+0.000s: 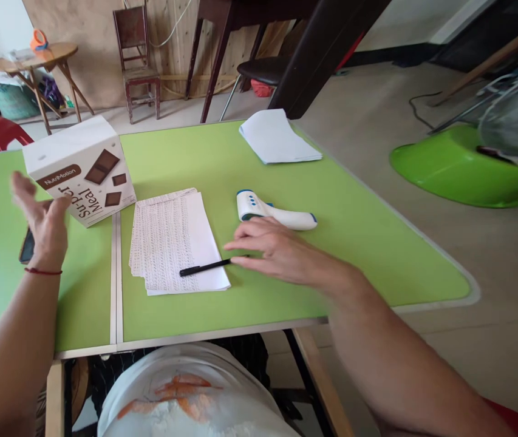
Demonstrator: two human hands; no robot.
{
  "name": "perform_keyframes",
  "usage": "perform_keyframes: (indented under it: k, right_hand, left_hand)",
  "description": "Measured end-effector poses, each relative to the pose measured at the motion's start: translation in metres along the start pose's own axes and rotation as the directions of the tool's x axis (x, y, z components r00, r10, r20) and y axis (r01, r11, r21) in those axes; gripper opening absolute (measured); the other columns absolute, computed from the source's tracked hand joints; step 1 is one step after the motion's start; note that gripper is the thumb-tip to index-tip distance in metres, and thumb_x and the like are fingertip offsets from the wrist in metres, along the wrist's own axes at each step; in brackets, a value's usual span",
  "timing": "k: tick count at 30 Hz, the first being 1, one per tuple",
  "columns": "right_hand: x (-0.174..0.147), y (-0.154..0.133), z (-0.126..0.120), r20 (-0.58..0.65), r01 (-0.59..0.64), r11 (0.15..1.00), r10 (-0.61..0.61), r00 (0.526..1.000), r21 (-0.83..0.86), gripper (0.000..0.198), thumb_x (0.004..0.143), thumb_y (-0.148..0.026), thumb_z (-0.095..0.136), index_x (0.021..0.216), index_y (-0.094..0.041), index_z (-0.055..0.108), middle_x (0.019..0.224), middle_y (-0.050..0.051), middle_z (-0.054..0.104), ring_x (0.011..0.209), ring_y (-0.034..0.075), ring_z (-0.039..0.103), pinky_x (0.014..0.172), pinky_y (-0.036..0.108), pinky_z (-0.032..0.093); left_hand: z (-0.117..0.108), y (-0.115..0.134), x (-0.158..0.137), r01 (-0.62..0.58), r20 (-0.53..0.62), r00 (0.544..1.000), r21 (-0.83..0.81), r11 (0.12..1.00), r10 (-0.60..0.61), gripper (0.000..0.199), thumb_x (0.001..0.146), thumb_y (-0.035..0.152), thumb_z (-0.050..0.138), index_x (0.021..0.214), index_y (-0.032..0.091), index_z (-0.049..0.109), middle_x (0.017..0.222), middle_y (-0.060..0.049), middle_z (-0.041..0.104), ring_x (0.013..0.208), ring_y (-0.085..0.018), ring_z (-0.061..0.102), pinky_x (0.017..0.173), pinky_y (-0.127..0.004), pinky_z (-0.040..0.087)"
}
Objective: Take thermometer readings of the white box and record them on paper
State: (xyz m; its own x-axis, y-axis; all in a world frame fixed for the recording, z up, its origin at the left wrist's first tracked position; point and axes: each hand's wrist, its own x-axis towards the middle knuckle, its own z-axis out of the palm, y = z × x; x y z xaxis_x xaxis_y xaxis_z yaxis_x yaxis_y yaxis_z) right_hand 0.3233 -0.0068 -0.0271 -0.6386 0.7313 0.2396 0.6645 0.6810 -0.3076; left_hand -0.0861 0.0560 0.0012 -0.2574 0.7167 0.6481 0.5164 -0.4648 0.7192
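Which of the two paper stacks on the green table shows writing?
The nearer stack, between the white box and right hand: rows of writing fill much of its top. The other stack, near the far edge of the table, looks plain white.

The green counter is crossed by a pale seam and is occupied by a white box, a partly hidden dark flat object, written sheets, a white-and-blue gun-shaped device and, near the far edge, white paper.
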Motion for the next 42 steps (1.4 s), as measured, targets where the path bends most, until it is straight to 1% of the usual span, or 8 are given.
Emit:
perform_keyframes:
  k: [3, 5, 9, 12, 16, 26, 34, 42]
  right_hand:
    - [0.000, -0.015, 0.008, 0.045, 0.068, 0.997, -0.067, 0.997, -0.030, 0.017, 0.090, -0.020, 0.060, 0.092, -0.024, 0.076, 0.081, 0.005, 0.068, 0.079, 0.020, 0.062, 0.076, 0.038, 0.049]
    - [-0.002, -0.015, 0.010, 0.012, 0.077, 0.996, -0.076, 0.997, -0.044, 0.017, 0.090, -0.018, 0.059, 0.089, -0.022, 0.075, 0.080, 0.004, 0.069, 0.077, 0.020, 0.063, 0.075, 0.038, 0.048]
    - [-0.013, -0.006, -0.002, -0.164, -0.049, 0.999, 0.051, 0.985, 0.014, 0.014, 0.091, -0.021, 0.055, 0.087, -0.022, 0.069, 0.073, 0.003, 0.068, 0.070, 0.020, 0.064, 0.068, 0.037, 0.050]
    - [-0.022, -0.001, -0.010, -0.420, -0.227, 0.966, 0.258, 0.870, 0.123, 0.007, 0.088, -0.030, 0.059, 0.087, -0.025, 0.064, 0.073, 0.002, 0.068, 0.066, 0.020, 0.066, 0.064, 0.037, 0.053]
    - [-0.029, -0.002, -0.007, -0.582, -0.320, 0.917, 0.398, 0.710, 0.236, 0.008, 0.085, -0.035, 0.062, 0.086, -0.029, 0.058, 0.084, 0.004, 0.072, 0.076, 0.023, 0.071, 0.073, 0.039, 0.058]
    - [-0.013, -0.016, 0.002, -0.341, -0.154, 0.956, 0.235, 0.910, 0.249, 0.025, 0.096, -0.029, 0.047, 0.113, -0.030, 0.065, 0.107, 0.006, 0.075, 0.104, 0.025, 0.070, 0.096, 0.045, 0.055]
    - [-0.010, -0.003, 0.029, -0.230, -0.022, 0.995, 0.044, 0.972, 0.095, 0.031, 0.096, -0.017, 0.047, 0.123, -0.026, 0.059, 0.119, 0.008, 0.073, 0.116, 0.025, 0.066, 0.103, 0.050, 0.051]
    - [-0.015, -0.004, 0.035, -0.201, -0.053, 0.995, 0.069, 0.977, 0.084, 0.033, 0.094, -0.017, 0.051, 0.125, -0.025, 0.060, 0.125, 0.009, 0.070, 0.118, 0.025, 0.065, 0.101, 0.048, 0.051]
  left_hand:
    - [0.004, 0.033, -0.016, -0.328, -0.172, 0.892, 0.391, 0.860, 0.419, 0.102, 0.062, 0.056, 0.076, 0.146, 0.020, 0.030, 0.148, -0.015, 0.032, 0.134, -0.037, 0.035, 0.104, -0.058, 0.036]
    - [0.015, 0.058, -0.037, -0.481, 0.027, 0.864, 0.342, 0.807, 0.503, 0.085, 0.068, 0.050, 0.076, 0.139, 0.023, 0.038, 0.137, -0.014, 0.044, 0.128, -0.035, 0.043, 0.102, -0.054, 0.042]
    - [0.044, 0.084, -0.091, -0.531, 0.763, 0.589, 0.118, 0.839, 0.266, 0.087, 0.083, 0.065, 0.064, 0.148, 0.019, 0.030, 0.147, -0.022, 0.044, 0.141, -0.038, 0.038, 0.110, -0.057, 0.039]
    - [0.057, 0.081, -0.119, -0.540, 0.900, 0.432, 0.204, 0.816, 0.061, 0.118, 0.066, 0.084, 0.065, 0.155, 0.017, 0.024, 0.159, -0.030, 0.019, 0.147, -0.055, 0.010, 0.109, -0.078, 0.020]
    - [0.058, 0.073, -0.122, -0.573, 0.945, 0.326, 0.174, 0.801, 0.028, 0.087, 0.083, 0.077, 0.052, 0.152, 0.026, 0.036, 0.161, -0.025, 0.018, 0.147, -0.054, 0.010, 0.107, -0.080, 0.017]
    - [0.042, 0.065, -0.084, -0.587, 0.991, 0.056, -0.062, 0.807, 0.117, 0.054, 0.095, 0.053, 0.054, 0.146, 0.038, 0.045, 0.164, -0.013, 0.021, 0.151, -0.041, 0.017, 0.113, -0.073, 0.015]
    - [0.031, 0.075, -0.079, -0.627, 0.987, 0.071, -0.068, 0.776, 0.143, 0.039, 0.096, 0.026, 0.056, 0.134, 0.033, 0.058, 0.156, -0.015, 0.038, 0.146, -0.040, 0.030, 0.110, -0.077, 0.019]
    - [0.033, 0.104, -0.122, -0.656, 0.937, 0.285, 0.040, 0.753, 0.199, 0.040, 0.091, 0.041, 0.063, 0.123, 0.018, 0.060, 0.129, -0.020, 0.058, 0.116, -0.036, 0.057, 0.097, -0.058, 0.049]
